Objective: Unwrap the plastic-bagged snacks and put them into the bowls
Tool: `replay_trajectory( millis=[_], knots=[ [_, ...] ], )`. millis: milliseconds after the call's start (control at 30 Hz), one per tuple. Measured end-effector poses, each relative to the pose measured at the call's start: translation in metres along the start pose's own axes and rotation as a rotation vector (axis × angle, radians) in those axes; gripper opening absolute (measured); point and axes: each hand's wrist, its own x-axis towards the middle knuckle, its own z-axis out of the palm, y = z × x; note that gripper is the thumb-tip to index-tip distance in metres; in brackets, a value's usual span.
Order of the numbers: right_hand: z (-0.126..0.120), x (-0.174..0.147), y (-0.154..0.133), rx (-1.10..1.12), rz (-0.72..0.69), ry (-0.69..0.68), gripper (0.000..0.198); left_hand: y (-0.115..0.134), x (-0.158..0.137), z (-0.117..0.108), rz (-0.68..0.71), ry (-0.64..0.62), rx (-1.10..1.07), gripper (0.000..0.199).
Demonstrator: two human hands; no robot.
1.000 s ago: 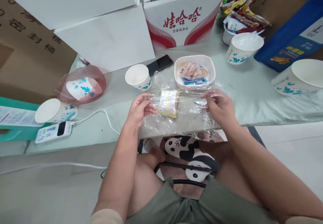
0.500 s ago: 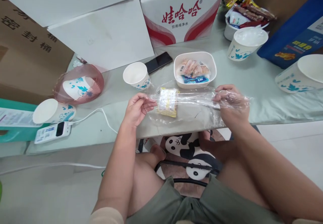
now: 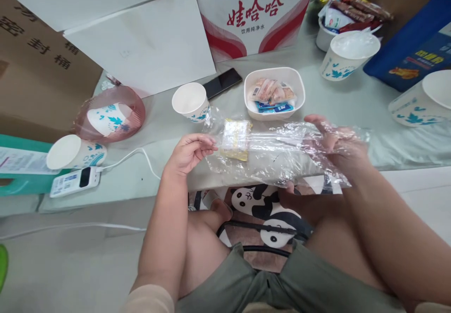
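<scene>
1. On my head view the hands are apart: the left hand (image 3: 192, 153) has its fingertips pinched at the left end of a clear plastic bag (image 3: 278, 144); film drapes over the right hand (image 3: 341, 147), and I can't tell whether those fingers grip.
2. I judge the step in hand to be spreading the bag sideways above the tablecloth (image 3: 158, 127). The next move, I'd say, calls for a steady left pinch and gentle tension, as thin film could tear.
3. The bag is glossy and creased. A squarish, yellow-edged packet (image 3: 236, 139) shows through it, inside or underneath, I can't tell. Beyond stands a white, round-cornered tub (image 3: 272, 115).
</scene>
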Motion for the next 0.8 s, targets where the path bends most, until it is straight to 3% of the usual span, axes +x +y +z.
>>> replay_trajectory(
  millis=[67,133,233,400,500,600,667,800],
  knots=[
    [-0.005,-0.003,0.0,0.1,-0.041,-0.074,0.036,0.0,0.001,0.0,-0.022,0.002,0.021,0.006],
    [-0.007,-0.006,0.0,0.087,-0.108,-0.126,0.045,-0.001,0.005,0.001,-0.039,0.036,0.035,0.018],
    [-0.002,-0.01,-0.001,-0.184,-0.152,-0.132,0.067,-0.005,0.011,0.006,-0.019,0.154,0.101,0.042],
    [0.013,-0.014,0.001,-0.713,-0.31,-0.199,0.051,-0.008,0.017,0.014,0.07,0.271,0.232,0.038],
    [0.014,-0.013,0.009,-0.838,-0.338,-0.281,0.044,-0.006,0.014,0.016,0.096,0.239,0.232,0.028],
    [0.009,-0.012,0.013,-0.837,-0.282,-0.372,0.039,-0.001,0.01,0.016,0.103,0.161,0.211,0.037],
    [0.004,-0.011,0.013,-0.808,-0.269,-0.291,0.032,0.002,0.007,0.015,0.092,0.104,0.202,0.044],
    [0.006,-0.005,0.006,-0.688,-0.22,0.071,0.013,0.006,0.002,0.013,0.073,-0.022,0.199,0.047]
  ],
)
